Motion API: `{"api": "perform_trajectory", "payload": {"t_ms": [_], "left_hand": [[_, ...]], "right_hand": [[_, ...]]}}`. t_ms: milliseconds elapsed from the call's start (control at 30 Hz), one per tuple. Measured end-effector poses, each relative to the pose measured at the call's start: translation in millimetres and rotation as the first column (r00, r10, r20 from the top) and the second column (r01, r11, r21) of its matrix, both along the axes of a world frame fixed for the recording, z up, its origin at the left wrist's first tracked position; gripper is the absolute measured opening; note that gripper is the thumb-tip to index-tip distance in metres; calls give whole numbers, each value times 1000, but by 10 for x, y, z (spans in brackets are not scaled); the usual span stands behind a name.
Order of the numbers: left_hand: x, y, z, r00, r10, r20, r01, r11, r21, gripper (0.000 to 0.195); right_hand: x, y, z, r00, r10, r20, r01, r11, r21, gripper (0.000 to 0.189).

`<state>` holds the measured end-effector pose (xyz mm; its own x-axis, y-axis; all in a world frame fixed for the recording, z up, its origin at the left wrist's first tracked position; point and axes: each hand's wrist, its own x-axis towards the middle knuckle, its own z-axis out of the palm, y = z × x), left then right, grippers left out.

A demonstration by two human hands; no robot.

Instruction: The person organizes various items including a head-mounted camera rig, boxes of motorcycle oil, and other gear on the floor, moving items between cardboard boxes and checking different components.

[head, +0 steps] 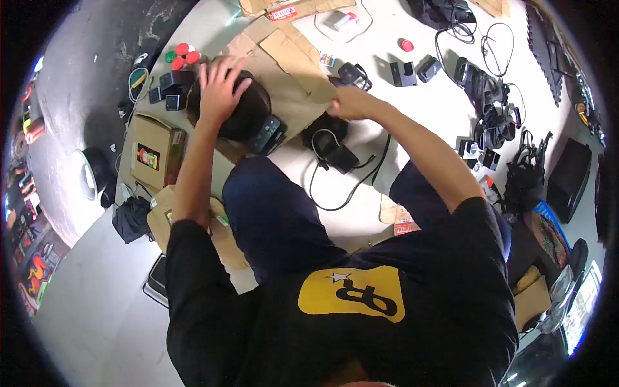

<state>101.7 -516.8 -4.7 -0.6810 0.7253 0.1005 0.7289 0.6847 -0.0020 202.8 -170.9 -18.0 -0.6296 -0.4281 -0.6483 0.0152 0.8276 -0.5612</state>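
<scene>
My left hand [220,89] lies with spread fingers over a dark round object [249,113], whose exact kind I cannot tell. Beneath that object is a flattened cardboard sheet [290,80], reaching across to the right. Fingers curled, my right hand [352,103] grips the sheet's right corner; the fingertips are partly hidden. A dark flat device [266,134] pokes out from under the round object's lower right side. Just below my right hand sit a black pouch-like item [314,130] and a black box with a cable [342,158].
Red and green-capped containers [182,55], small black boxes [176,80] and a cardboard box [155,150] stand left. Rightward lie a black strapped device [354,76], black cases [404,74], a red cap [406,45], cables [498,51] and black straps [493,116].
</scene>
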Motion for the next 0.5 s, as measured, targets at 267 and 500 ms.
{"api": "perform_trajectory", "payload": {"t_ms": [267,500], "left_hand": [[1548,-528,389,511,703,495,-818,219,533,67],[2291,-471,621,267,581,769,-905,-124,408,61]], "right_hand": [[1401,-383,-180,996,88,3,-84,944,318,84],[572,-183,74,861,444,247,-466,884,37,109]]}}
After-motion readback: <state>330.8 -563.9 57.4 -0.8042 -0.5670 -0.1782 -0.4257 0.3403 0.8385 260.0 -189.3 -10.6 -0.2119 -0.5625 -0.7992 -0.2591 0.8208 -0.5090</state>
